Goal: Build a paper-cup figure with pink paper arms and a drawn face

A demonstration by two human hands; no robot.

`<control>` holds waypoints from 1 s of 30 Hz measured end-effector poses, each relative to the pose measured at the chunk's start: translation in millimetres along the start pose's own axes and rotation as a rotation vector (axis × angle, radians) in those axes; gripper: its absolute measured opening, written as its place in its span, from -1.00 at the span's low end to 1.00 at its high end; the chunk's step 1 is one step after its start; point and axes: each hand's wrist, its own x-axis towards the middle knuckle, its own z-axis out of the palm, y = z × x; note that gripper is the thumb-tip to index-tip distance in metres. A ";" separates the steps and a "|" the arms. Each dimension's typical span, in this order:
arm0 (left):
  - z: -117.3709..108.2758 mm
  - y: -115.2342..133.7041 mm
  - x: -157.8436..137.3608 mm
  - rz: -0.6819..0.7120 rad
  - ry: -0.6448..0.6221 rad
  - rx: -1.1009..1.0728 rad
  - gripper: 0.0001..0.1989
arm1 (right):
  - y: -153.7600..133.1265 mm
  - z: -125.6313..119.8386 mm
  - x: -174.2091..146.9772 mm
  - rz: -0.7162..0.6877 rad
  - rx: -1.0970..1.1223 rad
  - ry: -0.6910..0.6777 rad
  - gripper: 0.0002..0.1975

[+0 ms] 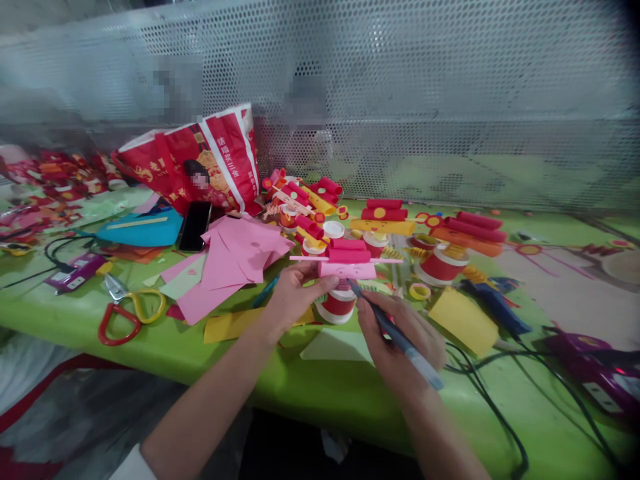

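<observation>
A small paper figure (pixel 356 270) stands in front of me, with a pink rolled-paper face, red paper rolls on top and a red-and-white cup-shaped base (pixel 337 308). A face is drawn on the pink roll. My left hand (pixel 299 288) grips the figure's left side, thumb along the lower edge of the pink roll. In my right hand (pixel 400 327) is a grey-blue marker pen (pixel 400 337), its tip at the underside of the pink roll. Whether the tip touches the paper, I cannot tell.
Similar finished-looking figures (pixel 384 217) stand behind. Pink paper sheets (pixel 230 257), red-and-yellow scissors (pixel 120 317), a phone (pixel 195 227) and a red bag (pixel 200 160) lie to the left. Yellow paper (pixel 464 321), black cables (pixel 487 393) and a purple power strip (pixel 595 373) are at right.
</observation>
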 end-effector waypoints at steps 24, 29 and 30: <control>-1.9 -4.1 -0.1 0.013 -0.025 -0.002 -0.65 | 0.8 -1.4 2.4 0.002 -0.040 0.045 -0.84; -1.3 -2.6 -0.5 0.002 -0.013 -0.002 -0.65 | 1.8 -0.4 2.4 -0.002 -0.030 0.048 -0.84; -1.4 -2.6 -0.3 0.000 -0.010 -0.002 -0.65 | 1.9 -0.3 2.2 -0.001 -0.035 0.045 -0.84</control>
